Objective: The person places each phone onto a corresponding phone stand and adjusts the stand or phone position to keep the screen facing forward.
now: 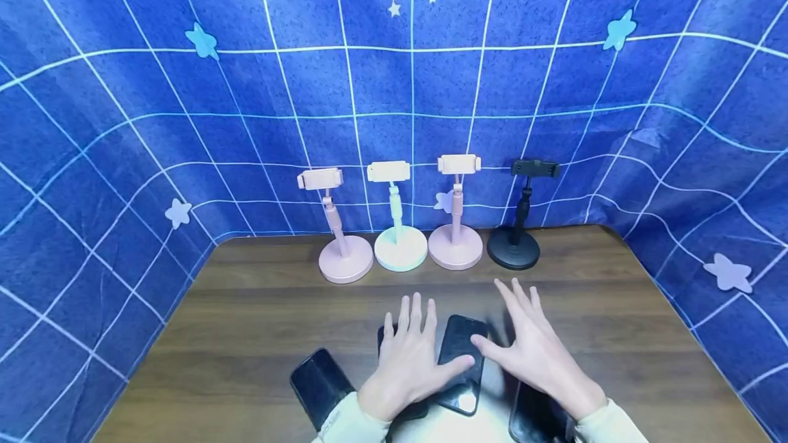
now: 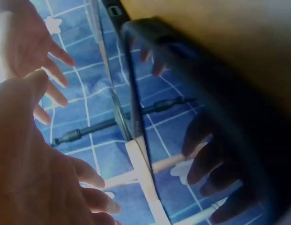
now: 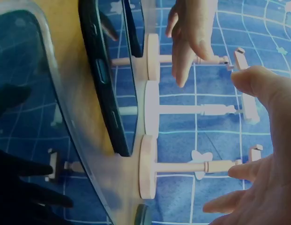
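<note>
My left hand point(image 1: 409, 362), fingers spread, hovers over a dark phone point(image 1: 418, 410) that it mostly hides. Between the hands lies another smartphone point(image 1: 462, 339) with a glossy black screen, overlapped in the head view by both thumbs. My right hand point(image 1: 537, 346) is spread too, holding nothing, with a black phone point(image 1: 534, 415) below its wrist. One more phone point(image 1: 321, 383) lies tilted to the left of my left forearm. In the right wrist view, a phone's side edge point(image 3: 102, 75) shows its buttons, and the right fingers point(image 3: 241, 199) are apart from it.
Along the table's back edge stand phone holders with round bases: a pink one point(image 1: 346, 260), a pale mint one point(image 1: 401, 249), a second pink one point(image 1: 455, 248) and a black one point(image 1: 514, 249). Blue gridded cloth point(image 1: 308, 87) hangs behind and beside the wooden table point(image 1: 246, 320).
</note>
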A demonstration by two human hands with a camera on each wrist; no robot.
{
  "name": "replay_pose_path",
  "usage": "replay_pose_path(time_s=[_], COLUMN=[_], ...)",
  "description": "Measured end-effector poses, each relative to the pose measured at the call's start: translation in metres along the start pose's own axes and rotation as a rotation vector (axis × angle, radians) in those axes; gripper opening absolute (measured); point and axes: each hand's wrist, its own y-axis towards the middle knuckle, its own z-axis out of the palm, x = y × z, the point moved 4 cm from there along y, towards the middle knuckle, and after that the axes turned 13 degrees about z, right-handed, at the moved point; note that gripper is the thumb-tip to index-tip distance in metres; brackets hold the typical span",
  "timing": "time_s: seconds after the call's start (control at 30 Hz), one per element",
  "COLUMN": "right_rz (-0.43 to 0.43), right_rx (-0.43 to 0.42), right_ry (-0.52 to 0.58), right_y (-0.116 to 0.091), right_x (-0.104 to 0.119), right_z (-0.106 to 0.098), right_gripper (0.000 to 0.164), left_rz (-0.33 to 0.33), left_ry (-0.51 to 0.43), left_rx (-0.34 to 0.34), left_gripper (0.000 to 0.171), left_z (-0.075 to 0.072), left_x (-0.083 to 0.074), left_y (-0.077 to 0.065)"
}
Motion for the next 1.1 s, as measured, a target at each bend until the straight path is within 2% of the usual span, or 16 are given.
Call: replay_pose_path(time_s=[0.2,0.33,0.43,0.6,0.83,1.1], right_rz=[0.014,0.027,0.08,0.151,0.204,0.164], right_rx=[0.0,0.001,0.02,0.042,0.056,-0.009], right_ry=[0.047,0.088,0.105,0.134,0.194,0.215], right_y=[0.009,0.015,0.021,0.034,0.052,0.077], right_x=[-0.003,-0.008,-0.013,-0.017,-0.018,-0.017], right_z=[-0.007,-0.009,-0.015,-0.031,-0.046,-0.053], right_gripper=[0.1,0.102,0.104,0.108,0.11,0.106], left_rz=[0.067,0.084,0.107,0.136,0.156,0.165], left_ry=[0.055,0.094,0.117,0.154,0.118,0.1], left_rx=[0.012,0.045,0.059,0.039,0.069,0.085], left_gripper=[0.112,0.113,0.113,0.113,0.112,0.11], left_z=[-0.002,0.001,0.003,-0.001,-0.003,-0.004], left_x=[-0.01,-0.018,-0.026,-0.039,-0.049,-0.046], left_y=[0.014,0.023,0.029,0.042,0.056,0.068])
